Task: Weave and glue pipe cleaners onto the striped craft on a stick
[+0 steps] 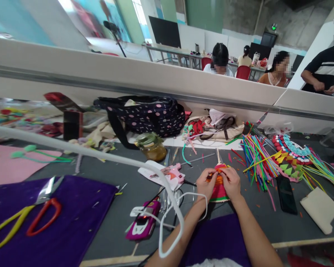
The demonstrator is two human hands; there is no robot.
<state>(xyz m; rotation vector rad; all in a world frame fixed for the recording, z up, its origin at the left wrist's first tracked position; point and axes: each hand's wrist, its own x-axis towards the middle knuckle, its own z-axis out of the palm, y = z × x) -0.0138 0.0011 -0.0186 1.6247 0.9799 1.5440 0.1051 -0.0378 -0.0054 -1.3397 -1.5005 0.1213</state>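
My left hand [205,184] and my right hand [232,183] meet over a small fan-shaped craft piece [219,191] lying on the grey table [119,215]. The piece has red, orange and green bands and a thin wooden stick [218,156] pointing away from me. Both hands pinch an orange strip across its upper part. A pink glue gun [173,173] rests on white paper just left of my left hand.
Colourful strips [256,159] and a black phone [285,193] lie to the right. Scissors [30,213] rest on purple felt [72,222] at left. A jar [151,145], a dotted bag [147,115] and a white cable [167,207] are nearby. Other people sit beyond the partition.
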